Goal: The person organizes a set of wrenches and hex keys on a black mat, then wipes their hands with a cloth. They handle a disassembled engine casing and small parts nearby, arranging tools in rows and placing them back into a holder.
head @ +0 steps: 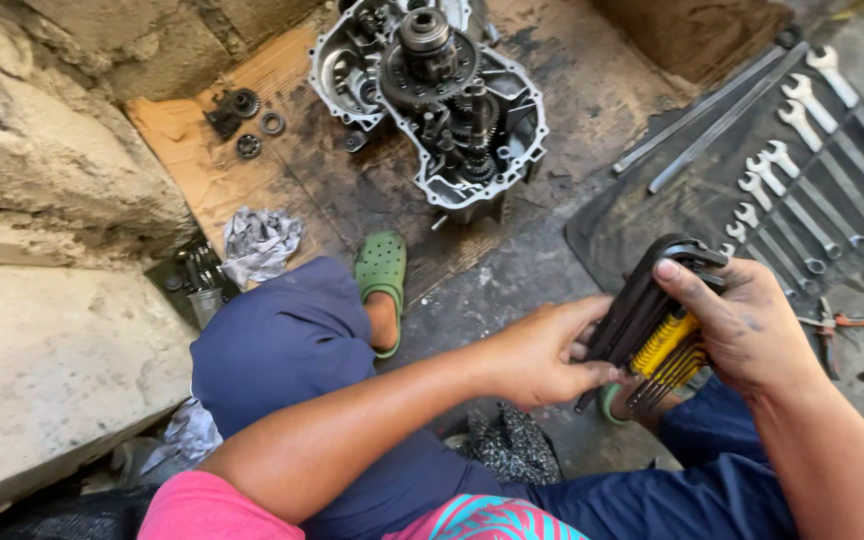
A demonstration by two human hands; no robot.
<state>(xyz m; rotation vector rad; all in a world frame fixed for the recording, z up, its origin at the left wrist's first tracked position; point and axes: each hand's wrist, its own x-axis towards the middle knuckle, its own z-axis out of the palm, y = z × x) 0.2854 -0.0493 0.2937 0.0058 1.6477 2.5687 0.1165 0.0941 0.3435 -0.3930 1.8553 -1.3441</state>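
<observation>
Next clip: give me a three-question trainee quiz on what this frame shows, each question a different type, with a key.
1. True or false: the right hand and the left hand both grip the black folding set of hex keys with a yellow holder.
2. Multiple choice: the open grey metal engine case with exposed gears rests on (A) a stained brown cardboard sheet, (B) a black tool roll, (C) a concrete block.
3. Fill in: the silver combination wrenches lie in a row on the ____.

Key: 1 true; 2 A; 3 black tool roll.

Matt black metal hex keys [642,310] in a yellow plastic holder [664,343]; shiny steel wrenches [802,180].
</observation>
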